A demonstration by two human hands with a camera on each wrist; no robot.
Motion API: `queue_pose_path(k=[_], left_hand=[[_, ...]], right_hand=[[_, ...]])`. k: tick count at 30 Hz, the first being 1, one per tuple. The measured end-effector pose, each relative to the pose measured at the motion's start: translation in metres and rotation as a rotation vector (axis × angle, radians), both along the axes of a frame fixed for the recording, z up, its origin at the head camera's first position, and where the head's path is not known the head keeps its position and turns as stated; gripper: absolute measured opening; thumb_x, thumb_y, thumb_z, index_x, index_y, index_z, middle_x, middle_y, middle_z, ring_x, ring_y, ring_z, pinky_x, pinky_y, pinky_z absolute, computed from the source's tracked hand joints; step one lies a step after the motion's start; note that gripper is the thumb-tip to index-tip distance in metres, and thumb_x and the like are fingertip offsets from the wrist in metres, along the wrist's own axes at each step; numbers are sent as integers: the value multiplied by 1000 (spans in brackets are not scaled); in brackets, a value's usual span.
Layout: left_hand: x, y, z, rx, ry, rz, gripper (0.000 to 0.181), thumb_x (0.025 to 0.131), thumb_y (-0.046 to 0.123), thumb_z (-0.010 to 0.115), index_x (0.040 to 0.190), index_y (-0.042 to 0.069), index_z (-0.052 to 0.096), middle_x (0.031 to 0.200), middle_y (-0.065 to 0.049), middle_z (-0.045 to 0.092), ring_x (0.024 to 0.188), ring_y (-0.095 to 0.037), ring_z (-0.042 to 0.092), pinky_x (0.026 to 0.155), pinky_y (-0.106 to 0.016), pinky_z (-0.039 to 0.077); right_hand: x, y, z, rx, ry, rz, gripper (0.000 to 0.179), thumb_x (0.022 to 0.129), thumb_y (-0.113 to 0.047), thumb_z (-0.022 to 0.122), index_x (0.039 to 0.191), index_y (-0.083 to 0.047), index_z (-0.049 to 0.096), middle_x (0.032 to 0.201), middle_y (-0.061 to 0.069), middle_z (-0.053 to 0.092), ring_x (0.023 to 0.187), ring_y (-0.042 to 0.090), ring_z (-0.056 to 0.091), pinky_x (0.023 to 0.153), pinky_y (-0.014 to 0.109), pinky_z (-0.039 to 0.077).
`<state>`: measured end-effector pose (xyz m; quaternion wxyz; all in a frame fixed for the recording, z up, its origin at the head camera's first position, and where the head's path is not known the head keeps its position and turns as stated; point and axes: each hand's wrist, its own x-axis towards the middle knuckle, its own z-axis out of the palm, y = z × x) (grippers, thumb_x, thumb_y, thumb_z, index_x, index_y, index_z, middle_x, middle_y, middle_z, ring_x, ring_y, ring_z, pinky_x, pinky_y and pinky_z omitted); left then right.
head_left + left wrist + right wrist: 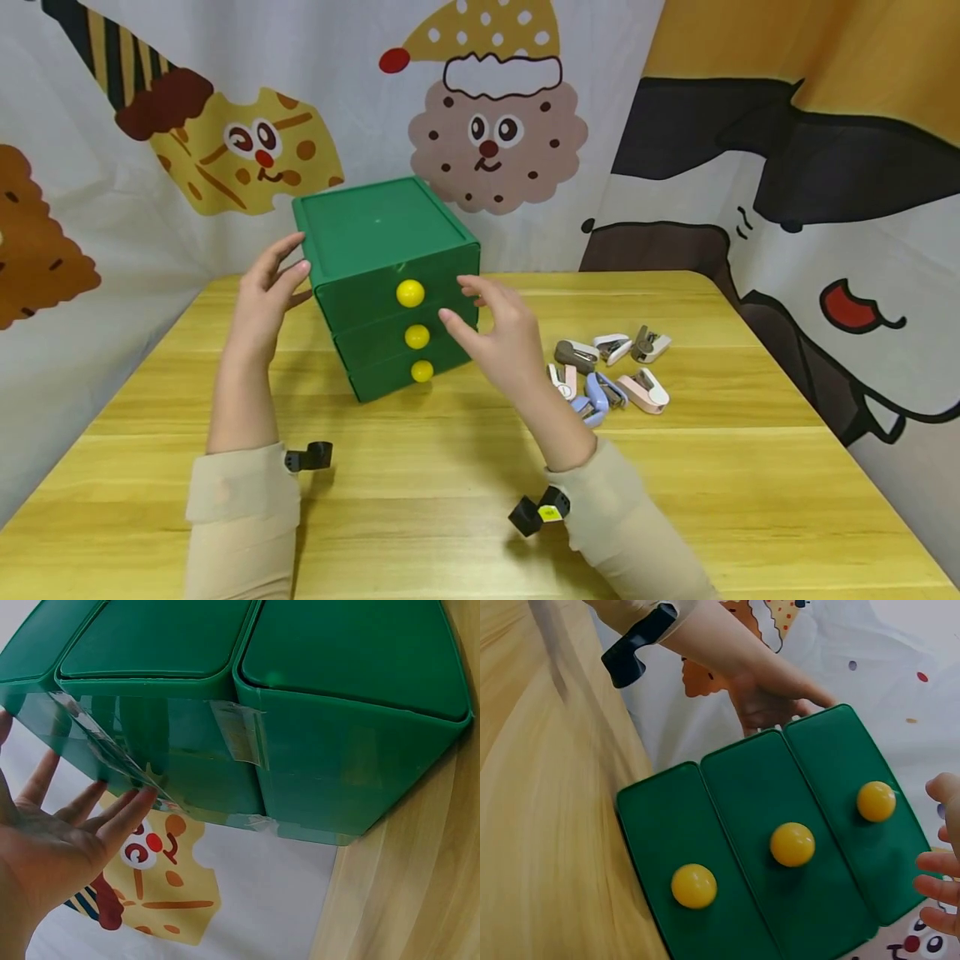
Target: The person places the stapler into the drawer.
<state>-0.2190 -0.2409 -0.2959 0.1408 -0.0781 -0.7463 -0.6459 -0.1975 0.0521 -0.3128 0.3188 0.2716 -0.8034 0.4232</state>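
A green box of three stacked drawers [390,229] stands on the table, each drawer front carrying a round yellow knob [410,293]. My left hand [258,308] is at the box's left side, fingers spread. In the left wrist view, those fingertips [146,799] lie against or very close to the taped side wall; contact is hard to tell. My right hand [504,337] hovers by the front right edge, thumb and fingers apart with nothing between them. From the right wrist view, all three knobs [792,844] show and the drawers look closed.
Several small staplers in grey [576,356], white, pink [645,392] and lilac [597,398] lie grouped to the right of the box. Behind the wooden table [420,517] hangs a cartoon-printed curtain [360,100]. Black wrist cameras [318,456] stick out from both sleeves.
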Motion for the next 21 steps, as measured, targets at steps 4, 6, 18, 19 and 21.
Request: queue_pose_path(k=[4, 6, 18, 19, 21], left_hand=[[0, 0, 1, 12, -2, -7, 52, 97, 31, 58, 145, 18, 43, 154, -3, 26, 135, -28, 31, 89, -29, 49], [0, 1, 1, 27, 0, -11, 52, 97, 30, 58, 145, 18, 44, 153, -4, 26, 134, -29, 31, 80, -21, 50], [0, 0, 0, 61, -8, -19, 52, 97, 29, 59, 144, 16, 44, 153, -5, 27, 134, -30, 30, 76, -17, 51], [0, 0, 0, 64, -9, -19, 52, 97, 29, 59, 144, 16, 44, 153, -5, 27, 134, -30, 30, 76, -17, 51], [0, 1, 0, 64, -12, -17, 52, 97, 29, 59, 144, 16, 44, 153, -5, 27, 134, -30, 29, 76, -17, 51]], right_hand=[[-3, -11, -3, -23, -21, 10, 40, 85, -23, 75, 118, -3, 64, 105, 8, 66, 90, 25, 60, 76, 36, 51], [-4, -17, -4, -36, -38, 17, 40, 85, -23, 75, 118, -3, 64, 105, 8, 67, 90, 23, 60, 76, 37, 52], [-10, -40, -12, -98, -113, 30, 38, 85, -23, 76, 117, -6, 64, 98, 6, 68, 82, 19, 61, 69, 31, 53], [-11, -42, -12, -104, -121, 34, 38, 85, -23, 76, 117, -6, 64, 97, 5, 67, 82, 18, 61, 69, 30, 53], [-13, -45, -13, -117, -134, 44, 37, 85, -23, 76, 116, -6, 64, 96, 5, 67, 81, 18, 60, 69, 29, 52]])
